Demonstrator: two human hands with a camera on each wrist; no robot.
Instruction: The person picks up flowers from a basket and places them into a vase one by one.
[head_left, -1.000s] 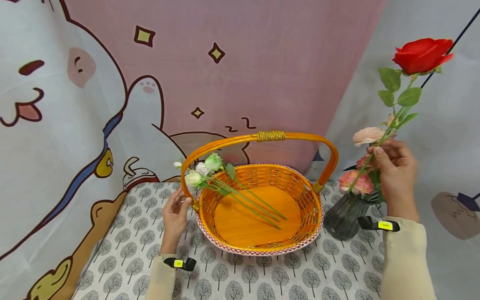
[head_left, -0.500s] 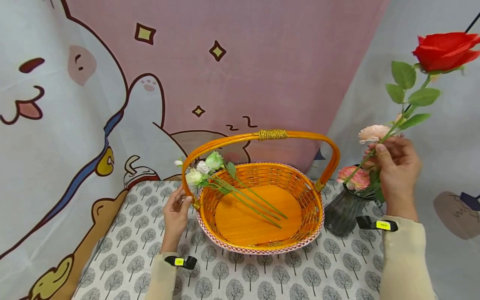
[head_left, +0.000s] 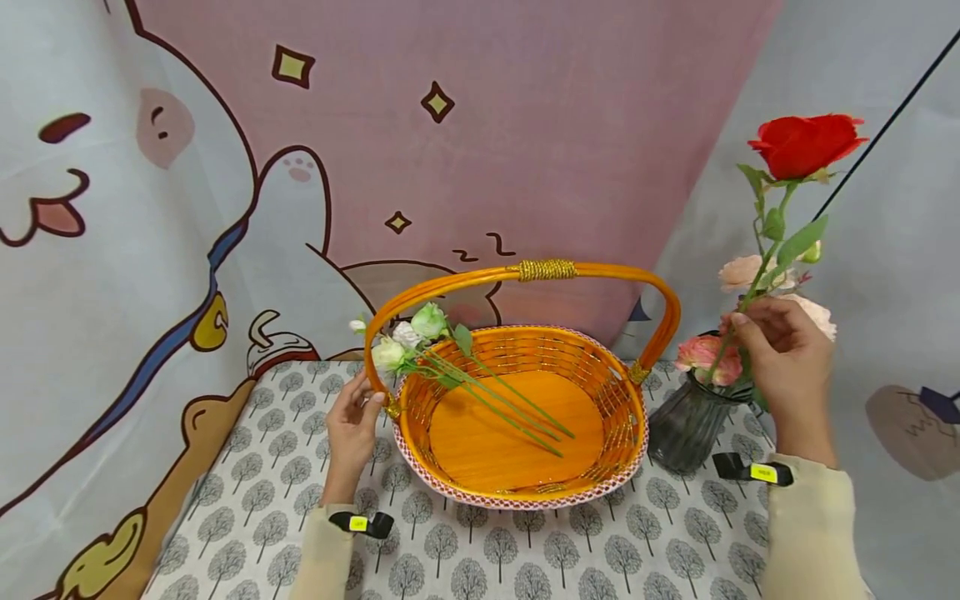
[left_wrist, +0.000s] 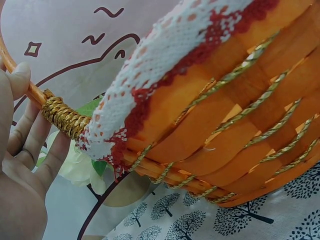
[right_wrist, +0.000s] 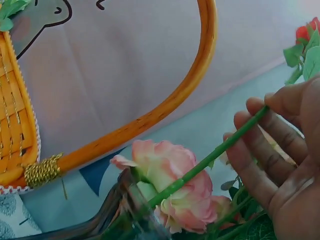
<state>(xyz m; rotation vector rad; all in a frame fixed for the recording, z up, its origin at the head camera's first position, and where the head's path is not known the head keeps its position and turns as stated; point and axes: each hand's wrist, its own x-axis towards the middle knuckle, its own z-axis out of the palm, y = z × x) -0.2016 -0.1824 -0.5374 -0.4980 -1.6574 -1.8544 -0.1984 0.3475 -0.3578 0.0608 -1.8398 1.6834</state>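
Note:
My right hand (head_left: 795, 367) pinches the green stem (right_wrist: 215, 152) of a red rose (head_left: 806, 148) between thumb and fingers. The stem slants down to the mouth of a dark ribbed glass vase (head_left: 684, 429), its lower end inside the glass. Around the vase mouth are pink flowers (head_left: 708, 357), and paler blooms show behind the hand. My left hand (head_left: 351, 433) holds the left foot of the handle (left_wrist: 36, 93) of an orange woven basket (head_left: 517, 500), thumb and fingers around it near the gold binding. Pale green and white roses (head_left: 390, 354) lie across the basket's left rim, stems inside.
The basket's tall arched handle (head_left: 652, 287) rises between the two hands, close to the vase. A tree-print tablecloth (head_left: 468, 575) covers the table. Behind it hangs a cartoon-printed backdrop (head_left: 570, 150).
The right hand first shifts the red rose up and right, then swings it left and lower, leaving it more upright over the vase. The left hand and basket stay nearly still.

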